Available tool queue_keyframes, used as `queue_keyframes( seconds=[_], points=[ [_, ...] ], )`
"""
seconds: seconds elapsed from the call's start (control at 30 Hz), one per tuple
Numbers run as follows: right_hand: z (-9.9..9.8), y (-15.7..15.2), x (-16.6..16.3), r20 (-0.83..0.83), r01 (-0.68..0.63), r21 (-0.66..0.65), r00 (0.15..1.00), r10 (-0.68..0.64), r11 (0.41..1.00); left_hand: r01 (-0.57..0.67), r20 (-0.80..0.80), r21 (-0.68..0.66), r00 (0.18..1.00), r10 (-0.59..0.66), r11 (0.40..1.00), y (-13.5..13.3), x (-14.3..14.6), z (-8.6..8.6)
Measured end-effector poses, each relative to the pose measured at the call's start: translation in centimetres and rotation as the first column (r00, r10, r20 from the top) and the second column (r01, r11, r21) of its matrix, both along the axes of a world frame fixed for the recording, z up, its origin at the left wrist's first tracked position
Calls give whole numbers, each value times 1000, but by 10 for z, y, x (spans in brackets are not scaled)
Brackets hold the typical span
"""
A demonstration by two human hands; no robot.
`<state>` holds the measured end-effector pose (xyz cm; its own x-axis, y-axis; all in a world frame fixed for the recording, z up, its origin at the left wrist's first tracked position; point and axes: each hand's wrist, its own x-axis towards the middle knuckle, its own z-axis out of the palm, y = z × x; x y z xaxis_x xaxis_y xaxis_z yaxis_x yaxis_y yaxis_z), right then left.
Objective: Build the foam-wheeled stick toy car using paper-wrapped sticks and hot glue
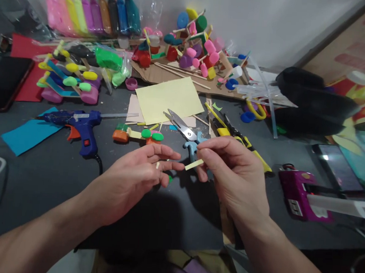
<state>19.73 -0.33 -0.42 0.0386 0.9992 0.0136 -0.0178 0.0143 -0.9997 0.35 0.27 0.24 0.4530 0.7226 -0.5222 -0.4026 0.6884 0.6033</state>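
Observation:
My right hand (235, 172) pinches a narrow pale yellow paper strip (193, 165) between thumb and fingers. The strip's free end points at the fingertips of my left hand (140, 171). My left thumb presses against the fingers, and the pale end of a small stick (157, 165) shows there. A bit of green (170, 179) peeks out below those fingers; the rest is hidden. Just beyond the hands lie scissors with light blue handles (188, 135), partly behind my right hand. A small model with orange and green clay wheels (136, 135) sits behind my left hand.
A blue glue gun (87, 125) lies left on blue paper (26, 134). Yellow paper (170, 99) lies at the middle, yellow-black cutters (246, 146) to the right. Clay models (69, 77) and cardboard (173, 81) stand behind. A purple device (301, 195) sits far right.

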Motion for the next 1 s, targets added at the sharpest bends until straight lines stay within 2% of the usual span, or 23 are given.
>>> queue_keyframes(
  seconds=[0.13,0.23,0.37,0.47,0.67,0.83,1.0],
  points=[
    [3,-2,-5,101,-21,39,995,17,999,-40,65,50,997,37,998,-2,3,-4],
    [3,-5,-9,218,-40,116,976,14,992,-18,169,78,986,5,997,-3,5,-5],
    [2,-10,-12,455,-69,315,887,-86,947,1,241,100,970,-25,995,-5,4,-7],
    [2,-14,-14,548,-125,404,826,-130,906,29,282,126,957,-64,992,-7,2,-7],
    [-3,-18,-11,609,-332,433,793,0,838,36,322,114,944,-71,993,-4,3,-6],
    [-7,-18,-11,688,-356,422,725,-38,834,10,318,73,948,-33,997,-4,4,-5],
    [-9,-18,-11,693,-336,438,717,-75,834,-7,348,35,937,-5,999,-5,5,-3]
  ],
)
